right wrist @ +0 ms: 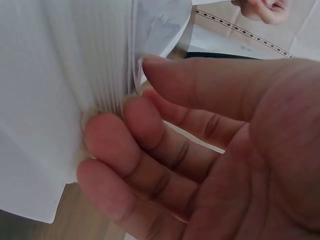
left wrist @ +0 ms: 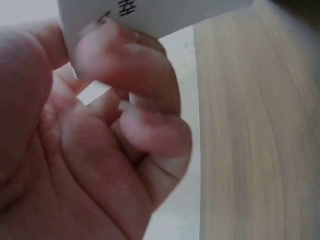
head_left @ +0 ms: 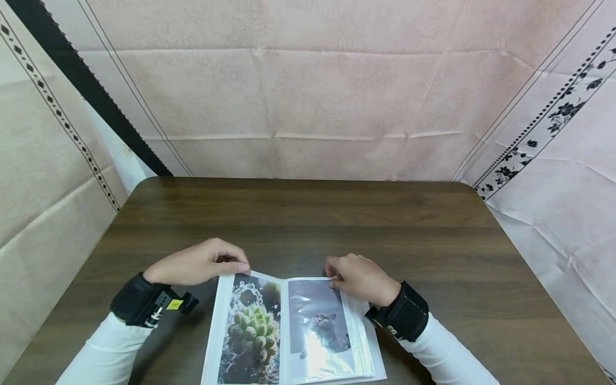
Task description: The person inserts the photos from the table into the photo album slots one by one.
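A photo album [head_left: 284, 321] lies open near the front of the table. Its left page carries a succulent picture [head_left: 257, 326] with splashing water; the right page bears a grey cat picture [head_left: 324, 321] under a glossy clear sleeve. My left hand [head_left: 204, 262] pinches the album's upper left corner, thumb on top; the left wrist view has its fingers curled under the white cover [left wrist: 165, 17] with dark printed characters. At the top of the right page, my right hand [head_left: 361, 278] pinches a sleeve. Its other fingertips lie against the page stack [right wrist: 102, 60] in the right wrist view.
The brown wooden table [head_left: 308, 224] has rounded far corners. Pale patterned cloth [head_left: 308, 96] hangs behind it and at both sides, with a black strip [head_left: 96, 85] at the upper left. Each wrist wears a black band [head_left: 409, 313] with a small camera.
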The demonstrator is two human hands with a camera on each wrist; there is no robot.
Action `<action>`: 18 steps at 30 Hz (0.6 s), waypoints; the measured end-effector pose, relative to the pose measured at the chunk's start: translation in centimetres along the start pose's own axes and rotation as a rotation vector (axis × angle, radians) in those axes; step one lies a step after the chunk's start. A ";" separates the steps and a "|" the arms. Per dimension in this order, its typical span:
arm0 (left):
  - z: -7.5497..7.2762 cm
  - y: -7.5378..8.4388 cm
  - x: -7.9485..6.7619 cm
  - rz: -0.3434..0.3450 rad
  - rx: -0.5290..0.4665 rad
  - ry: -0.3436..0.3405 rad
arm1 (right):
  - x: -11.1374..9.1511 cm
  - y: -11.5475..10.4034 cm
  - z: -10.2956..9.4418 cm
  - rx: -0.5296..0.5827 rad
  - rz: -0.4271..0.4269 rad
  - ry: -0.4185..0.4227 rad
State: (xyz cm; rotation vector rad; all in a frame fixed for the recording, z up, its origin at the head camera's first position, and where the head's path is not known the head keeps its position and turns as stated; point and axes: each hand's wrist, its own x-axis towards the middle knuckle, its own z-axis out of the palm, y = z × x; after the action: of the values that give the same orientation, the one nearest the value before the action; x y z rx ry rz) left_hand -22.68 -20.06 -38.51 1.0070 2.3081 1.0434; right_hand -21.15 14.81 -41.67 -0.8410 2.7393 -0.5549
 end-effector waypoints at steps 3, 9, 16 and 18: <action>0.0 0.2 0.2 0.012 -0.011 0.030 | 0.0 0.0 0.0 0.000 0.009 -0.005; 0.5 0.7 0.6 0.060 -0.064 0.102 | 0.1 0.0 -0.1 0.007 0.002 -0.004; 1.3 1.2 1.7 0.142 -0.192 0.099 | 0.0 0.0 -0.1 0.018 0.003 -0.015; 1.5 1.3 2.1 0.155 -0.221 0.098 | 0.0 0.0 -0.1 0.025 0.007 -0.019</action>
State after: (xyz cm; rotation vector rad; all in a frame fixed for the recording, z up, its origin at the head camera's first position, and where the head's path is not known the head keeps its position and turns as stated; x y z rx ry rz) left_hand -22.55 -17.15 -38.61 1.0793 2.1559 1.4045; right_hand -21.20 14.82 -41.56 -0.8269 2.7119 -0.5755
